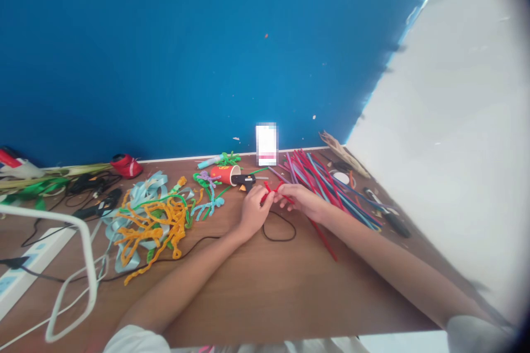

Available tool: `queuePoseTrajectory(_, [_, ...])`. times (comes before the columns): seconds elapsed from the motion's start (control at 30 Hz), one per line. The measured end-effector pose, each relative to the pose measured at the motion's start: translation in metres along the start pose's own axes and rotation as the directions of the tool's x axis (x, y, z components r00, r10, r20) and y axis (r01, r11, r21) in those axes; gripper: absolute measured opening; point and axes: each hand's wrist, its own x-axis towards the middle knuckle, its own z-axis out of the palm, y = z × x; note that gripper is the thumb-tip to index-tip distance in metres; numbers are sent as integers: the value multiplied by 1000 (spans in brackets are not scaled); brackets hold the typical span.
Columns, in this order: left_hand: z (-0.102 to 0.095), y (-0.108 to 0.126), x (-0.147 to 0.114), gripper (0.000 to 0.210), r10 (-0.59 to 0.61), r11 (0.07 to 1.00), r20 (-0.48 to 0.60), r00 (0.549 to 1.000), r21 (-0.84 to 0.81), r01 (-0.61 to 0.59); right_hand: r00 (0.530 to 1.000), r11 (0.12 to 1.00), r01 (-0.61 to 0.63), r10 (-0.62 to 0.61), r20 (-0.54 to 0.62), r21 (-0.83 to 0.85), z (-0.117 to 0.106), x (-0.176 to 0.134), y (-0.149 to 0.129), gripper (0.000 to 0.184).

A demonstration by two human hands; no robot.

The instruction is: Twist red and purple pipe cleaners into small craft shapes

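Note:
Both hands meet over the middle of the brown table around a red pipe cleaner (268, 186). My left hand (254, 207) is closed on it, thumb and fingers pinched. My right hand (298, 198) pinches it from the other side, its remaining fingers curled. Just behind the left hand lies a black hot glue gun (243, 180), beside a red paper cup (223, 175) tipped on its side. Right of the hands, a spread of red, purple and blue pipe cleaners (327, 185) reaches toward the wall. One red pipe cleaner (324, 241) sticks out below the right forearm.
At left are twisted orange pipe cleaners (165, 226) with light blue ribbon (126, 253), a white power strip (35, 265) and a white metal frame (89, 253). A black-handled tool (393, 220) lies at right. A blurred bright screen (266, 144) stands against the blue wall.

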Motion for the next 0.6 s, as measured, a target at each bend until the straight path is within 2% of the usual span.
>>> queuePoseTrajectory(0.23, [0, 0, 0, 31, -1, 1000, 15, 1000, 2, 1, 994, 993, 101, -103, -26, -64, -2, 0, 2, 14])
queuePoseTrajectory(0.37, [0, 1, 0, 31, -2, 1000, 11, 1000, -3, 2, 976, 965, 206, -215, -40, -165, -1, 0, 1, 17])
queuePoseTrajectory(0.43, [0, 2, 0, 32, -10, 1000, 12, 1000, -14, 10, 947, 910, 300, -321, -26, -287, 0, -1, -1, 17])
queuePoseTrajectory(0.5, [0, 2, 0, 33, -22, 999, 15, 1000, -29, 23, 901, 811, 390, -434, -3, -436, 1, -2, -2, 16])
queuePoseTrajectory(0.6, [-1, 2, 1, 33, -47, 997, 31, 998, -54, 48, 847, 685, 448, -531, 28, -575, 2, -3, -3, 14])
